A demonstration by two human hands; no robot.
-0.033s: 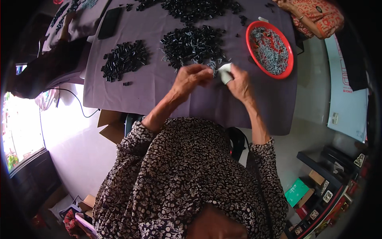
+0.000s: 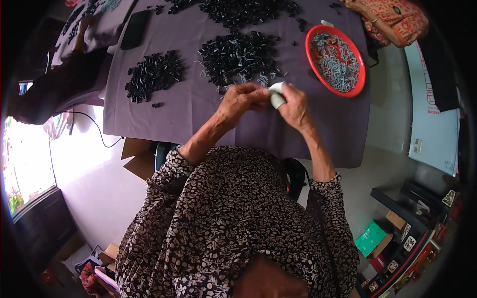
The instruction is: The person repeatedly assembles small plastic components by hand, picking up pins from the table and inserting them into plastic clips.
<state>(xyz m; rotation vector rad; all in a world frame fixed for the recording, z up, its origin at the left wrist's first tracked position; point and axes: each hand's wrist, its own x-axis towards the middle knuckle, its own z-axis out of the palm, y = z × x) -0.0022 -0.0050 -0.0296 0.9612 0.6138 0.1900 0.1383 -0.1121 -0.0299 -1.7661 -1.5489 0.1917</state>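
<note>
1. Both hands meet at frame centre, just above the near edge of the worktop (image 2: 164,124), which is covered in purple cloth. Left hand (image 2: 244,99) has its fingers curled in, fingertips pinched toward the right hand; whatever it grips is too small to tell.
2. Right hand (image 2: 294,107) is closed around a small white piece (image 2: 277,94), which pokes out between thumb and forefinger, touching both hands.
3. Handling, my read: the white piece looks light and small, probably soft or tape-like. A fingertip pinch is enough; hold it at the exposed end. Easy to drop, unlikely to break.
4. Small black parts: large pile (image 2: 238,57) just above the hands, smaller pile (image 2: 154,74) at left centre, a third heap (image 2: 248,10) at the top edge. They look like light, stiff, loose bits that would scatter if nudged. Pick them singly.
5. Red round tray (image 2: 358,59) at upper right, filled with small grey-white pieces, near the right hand.
6. Dark flat phone-like slab (image 2: 135,30) at upper left on the cloth.
7. Packages and signs: orange patterned bag (image 2: 397,20) at top right corner; white board with a small barcode-type label (image 2: 431,124) at right edge; green box (image 2: 370,238) at lower right on a dark shelf (image 2: 412,208) among small printed cartons; brown cardboard (image 2: 139,156) under the worktop at left.
</note>
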